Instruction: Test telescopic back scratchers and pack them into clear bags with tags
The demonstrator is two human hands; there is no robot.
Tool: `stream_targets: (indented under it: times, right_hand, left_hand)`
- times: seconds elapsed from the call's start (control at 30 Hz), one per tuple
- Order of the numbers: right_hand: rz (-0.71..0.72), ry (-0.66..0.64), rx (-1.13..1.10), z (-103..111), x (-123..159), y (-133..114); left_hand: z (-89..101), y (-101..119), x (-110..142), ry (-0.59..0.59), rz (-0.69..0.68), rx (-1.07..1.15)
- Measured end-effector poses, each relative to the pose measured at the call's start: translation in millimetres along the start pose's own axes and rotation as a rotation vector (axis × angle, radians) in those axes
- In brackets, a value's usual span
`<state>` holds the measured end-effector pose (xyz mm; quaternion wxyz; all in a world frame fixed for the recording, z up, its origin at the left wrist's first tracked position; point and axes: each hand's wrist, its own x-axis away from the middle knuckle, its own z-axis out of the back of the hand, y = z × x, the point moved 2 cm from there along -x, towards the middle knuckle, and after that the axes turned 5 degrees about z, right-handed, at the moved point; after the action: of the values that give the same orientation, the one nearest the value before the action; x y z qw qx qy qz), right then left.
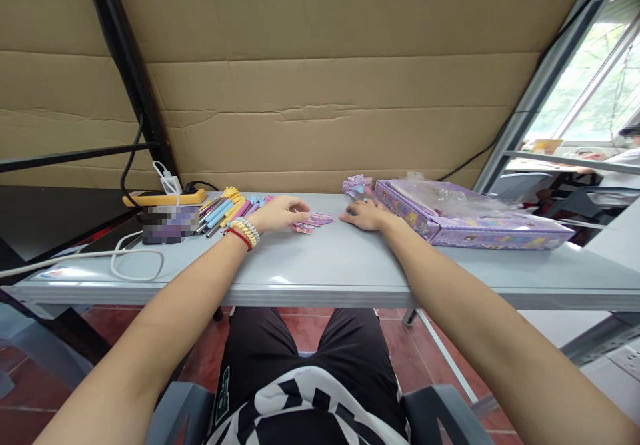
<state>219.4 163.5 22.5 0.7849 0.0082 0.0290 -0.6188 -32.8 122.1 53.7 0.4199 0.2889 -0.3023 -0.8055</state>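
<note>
My left hand (281,213) is over the table beside small pink printed packets (320,219), its fingers loosely bent and apart. Some of those packets lie partly beneath the fingertips. My right hand (367,214) rests on the tabletop, palm down, with its fingers spread. Just beyond it is a small heap of pink and purple packets (357,184), partly hidden by the fingers. A flat purple printed box (500,235) lies to the right of this hand, with crumpled clear plastic (445,198) on top.
Several colourful pens (220,212) lie left of my left hand. Farther left are a yellow-edged object (175,198), a blurred-out dark item (170,225), a white charger (171,182) and a white cable (137,278). A cardboard panel (325,85) stands behind the grey table (320,278).
</note>
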Motion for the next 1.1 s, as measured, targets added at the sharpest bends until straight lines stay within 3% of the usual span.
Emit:
stream_targets:
  times: [0.2,0.3,0.4,0.5,0.63,0.77,1.1]
  right_hand:
    - [0.007,0.065,-0.031,6,5,-5]
    - [0.074,0.216,-0.102,13,8,-10]
    - [0.168,0.371,-0.192,20,10,-16]
    - [0.242,0.47,-0.283,24,11,-19]
    - [0.255,0.495,-0.42,24,11,-21]
    - [0.261,0.484,-0.459,25,14,-24]
    - [0.234,0.376,-0.446,26,18,-32]
  left_hand:
    - [3.1,-1,-1,0.045,0.007,0.073]
    - [15.4,-5,-2,0.255,0.021,0.053]
    - [34.4,-13,-1,0.536,0.065,-0.141]
    - [50.3,-23,0,0.675,0.155,-0.355]
    - [57.5,-34,1,0.684,0.309,-0.505]
    - [53.2,-35,0,0.612,0.348,-0.591]
    - [66.3,-49,2,0.652,0.487,-0.544]
